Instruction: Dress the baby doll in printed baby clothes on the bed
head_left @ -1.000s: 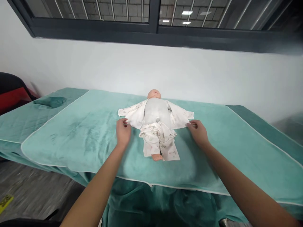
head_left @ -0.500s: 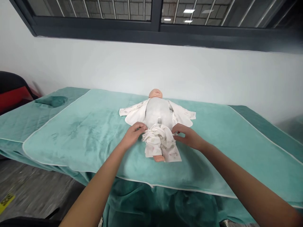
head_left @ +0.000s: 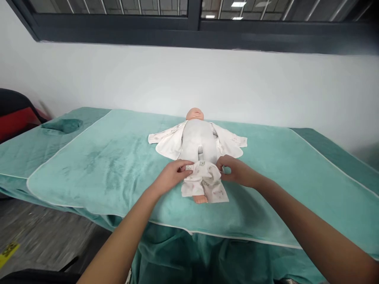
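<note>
A baby doll (head_left: pixel 197 138) lies on its back on the green cover, head toward the wall. Its white patterned jacket (head_left: pixel 170 140) hangs open, with both sleeves spread out sideways. White patterned baby trousers (head_left: pixel 204 179) are bunched around the doll's legs, and one foot (head_left: pixel 200 198) shows at a cuff. My left hand (head_left: pixel 173 173) pinches the waistband at its left side. On the opposite side, my right hand (head_left: pixel 233 170) is closed with thumb and fingertips on the waistband edge. The grey-white torso is bare between the jacket fronts.
The bed has a green plush cover (head_left: pixel 118 169) with white piping. A face hole (head_left: pixel 63 125) is at the left end. Behind stands a white wall (head_left: pixel 133 79) under a dark window frame (head_left: pixel 118 33). A black and red chair (head_left: pixel 17 118) is at far left.
My left hand has moved inward and now grips the waistband, which looks flatter and straighter. My right hand stays at its side of the trousers. The view has tilted slightly downward.
</note>
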{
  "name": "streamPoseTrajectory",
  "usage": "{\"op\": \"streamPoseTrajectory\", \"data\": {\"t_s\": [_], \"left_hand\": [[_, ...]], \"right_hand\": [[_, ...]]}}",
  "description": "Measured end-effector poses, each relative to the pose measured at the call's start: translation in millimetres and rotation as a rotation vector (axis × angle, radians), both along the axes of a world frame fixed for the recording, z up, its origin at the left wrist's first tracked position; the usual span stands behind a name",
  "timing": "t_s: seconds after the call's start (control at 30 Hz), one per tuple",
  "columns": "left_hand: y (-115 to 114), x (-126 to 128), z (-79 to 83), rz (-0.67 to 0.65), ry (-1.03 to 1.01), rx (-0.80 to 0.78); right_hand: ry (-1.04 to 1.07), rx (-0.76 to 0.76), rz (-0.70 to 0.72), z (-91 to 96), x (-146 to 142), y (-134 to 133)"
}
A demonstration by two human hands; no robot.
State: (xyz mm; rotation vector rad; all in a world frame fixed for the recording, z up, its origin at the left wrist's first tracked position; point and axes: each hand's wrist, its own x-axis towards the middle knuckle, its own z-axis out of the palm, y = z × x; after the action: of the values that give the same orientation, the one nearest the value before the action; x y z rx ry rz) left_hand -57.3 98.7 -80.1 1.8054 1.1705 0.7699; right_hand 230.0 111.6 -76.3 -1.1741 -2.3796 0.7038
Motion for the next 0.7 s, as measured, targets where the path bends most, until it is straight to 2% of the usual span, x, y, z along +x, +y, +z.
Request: {"op": "streamPoseTrajectory", "data": {"t_s": [0.1,0.2,0.27,0.33,0.4,0.47,0.53,0.6,0.7], "left_hand": [[1,0,6.2,-0.025,0.078,0.076],[9,4,10.7,-0.014,-0.010,0.120],[19,8,11.0,0.067,-0.075,0.108],[30,13,9.9,0.198,-0.091,0.058],[41,16,9.1,0.276,-0.075,0.021],[46,18,9.7,0.228,-0.039,0.009],[45,18,11.4,0.118,0.041,0.006],[42,19,13.4,0.029,0.119,0.018],[42,22,13.2,0.070,0.156,0.124]], "right_hand": [[0.032,0.124,-0.075,-4.3,-4,7],[0.112,0.231,-0.318,-10.8,-11,25],[0.143,0.269,-0.489,-12.2,-17,42],[0.161,0.301,-0.569,-11.9,-23,60],[0.202,0.370,-0.536,-13.6,-29,77],[0.280,0.413,-0.457,-20.7,-32,91],[0.382,0.342,-0.413,-33.0,-33,102],[0.446,0.199,-0.404,-46.0,-32,107],[0.432,0.079,-0.379,-56.6,-27,109]]}}
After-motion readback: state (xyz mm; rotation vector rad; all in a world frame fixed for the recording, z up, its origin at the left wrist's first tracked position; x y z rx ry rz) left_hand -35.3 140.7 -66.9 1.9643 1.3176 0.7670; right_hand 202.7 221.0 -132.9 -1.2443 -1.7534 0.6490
